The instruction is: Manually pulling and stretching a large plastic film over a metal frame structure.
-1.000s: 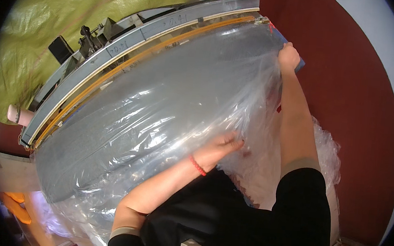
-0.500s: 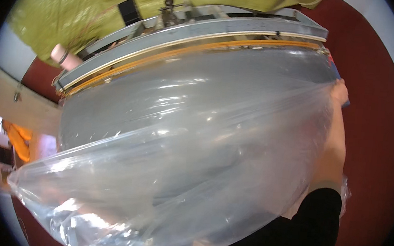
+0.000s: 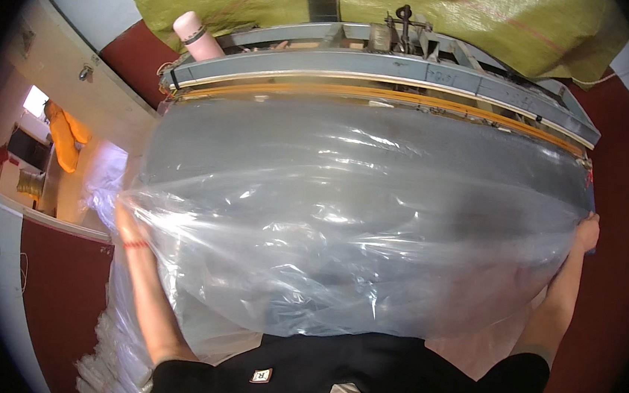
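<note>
A wide sheet of clear plastic film (image 3: pixel 369 254) is spread between my two arms, over a grey work surface (image 3: pixel 260 128). At its left side my left hand (image 3: pixel 127 214) grips the bunched edge, with the fingers partly covered by shiny film. Creases fan out from that grip. On the opposite side my right hand (image 3: pixel 587 232) is closed on the film's right edge, beside the surface's right end. A small blue and red item (image 3: pixel 592 200) shows just beyond that hand. The film's near edge sags in front of my black shirt.
Along the far side runs a grey metal frame (image 3: pixel 303 67) with an orange strip (image 3: pixel 316 90) and a dark screw clamp (image 3: pixel 403 30). A pink bottle (image 3: pixel 197 36) stands at its left end. Yellow-green woven sheeting (image 3: pixel 479 20) hangs behind. Crumpled clear plastic (image 3: pixel 119 336) lies at lower left.
My left hand, stretched far to the lower left before, is now higher and nearer the surface's left end. The film lies flatter and lower. The view has swung left.
</note>
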`<state>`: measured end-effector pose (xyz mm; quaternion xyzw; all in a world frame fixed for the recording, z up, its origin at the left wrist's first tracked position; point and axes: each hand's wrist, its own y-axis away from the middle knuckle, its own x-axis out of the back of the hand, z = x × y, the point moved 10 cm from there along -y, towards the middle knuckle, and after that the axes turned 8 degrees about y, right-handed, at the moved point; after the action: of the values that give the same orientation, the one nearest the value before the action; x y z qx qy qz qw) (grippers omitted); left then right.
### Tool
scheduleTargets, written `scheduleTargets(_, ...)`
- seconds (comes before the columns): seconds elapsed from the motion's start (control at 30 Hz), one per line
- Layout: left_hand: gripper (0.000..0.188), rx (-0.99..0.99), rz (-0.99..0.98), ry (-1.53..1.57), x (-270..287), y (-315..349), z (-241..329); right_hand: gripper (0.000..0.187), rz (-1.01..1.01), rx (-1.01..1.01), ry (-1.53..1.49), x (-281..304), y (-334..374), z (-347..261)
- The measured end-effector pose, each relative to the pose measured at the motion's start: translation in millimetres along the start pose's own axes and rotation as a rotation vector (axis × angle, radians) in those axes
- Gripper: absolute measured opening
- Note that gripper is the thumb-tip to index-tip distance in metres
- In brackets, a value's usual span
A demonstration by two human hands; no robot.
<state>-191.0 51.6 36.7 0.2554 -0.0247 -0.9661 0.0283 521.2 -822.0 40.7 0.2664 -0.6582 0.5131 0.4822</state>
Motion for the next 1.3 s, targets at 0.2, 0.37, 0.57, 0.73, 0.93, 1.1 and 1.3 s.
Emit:
scheduleTargets(0.2,0.020,-1.192,-0.032,-1.787,-175.7,-7.1,147.4,0.036,-0.009,0.044,-0.027,-9.2,-6.3,-12.4)
scheduleTargets(0.37,0.021,-1.615,-0.470,-1.287,-310.2,108.5,103.5,0.036,-0.001,0.019,-0.018,-3.1,-2.1,-10.0)
scheduleTargets(0.57,0.054,-0.712,-1.497,-1.325,-241.7,166.5,-136.2,0.036,-0.040,0.023,-0.031,-13.6,-8.6,-12.8)
scheduleTargets(0.73,0.059,-0.760,-1.330,-1.478,-239.8,125.5,-143.2,0.037,-0.044,0.013,-0.036,-8.9,-3.9,-7.5)
scheduleTargets(0.93,0.039,-0.872,-1.288,-1.357,-261.6,119.4,-131.4,0.039,-0.042,-0.012,-0.161,-32.7,-18.3,10.5)
scheduleTargets(1.1,0.021,-1.023,-1.012,-1.195,-293.4,101.9,-136.2,0.040,-0.096,0.005,-0.940,-93.2,-73.7,86.4)
scheduleTargets(1.3,0.021,-0.890,-0.853,-1.037,-288.3,92.3,-131.4,0.042,-0.134,-0.149,-1.471,-6.1,-44.5,116.0)
